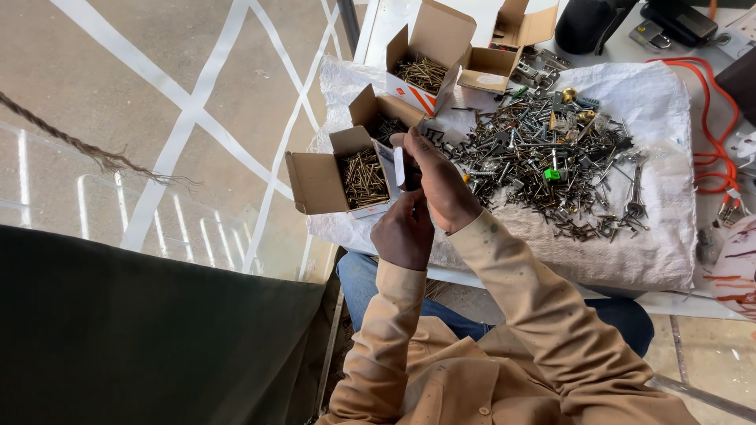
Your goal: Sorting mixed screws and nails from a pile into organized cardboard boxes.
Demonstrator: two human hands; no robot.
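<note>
Small flat white piece (399,167), upright, pinched by right hand (441,185).

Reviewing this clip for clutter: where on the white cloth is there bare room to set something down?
The white cloth is bare along its near edge, below the heap of mixed screws and fittings, and on its far right corner beside the orange cable. Crowded: the centre heap and the left side, where the open screw boxes stand by both hands.

Open brown screw box (339,179) nearest, three open cartons (429,49) behind
</note>
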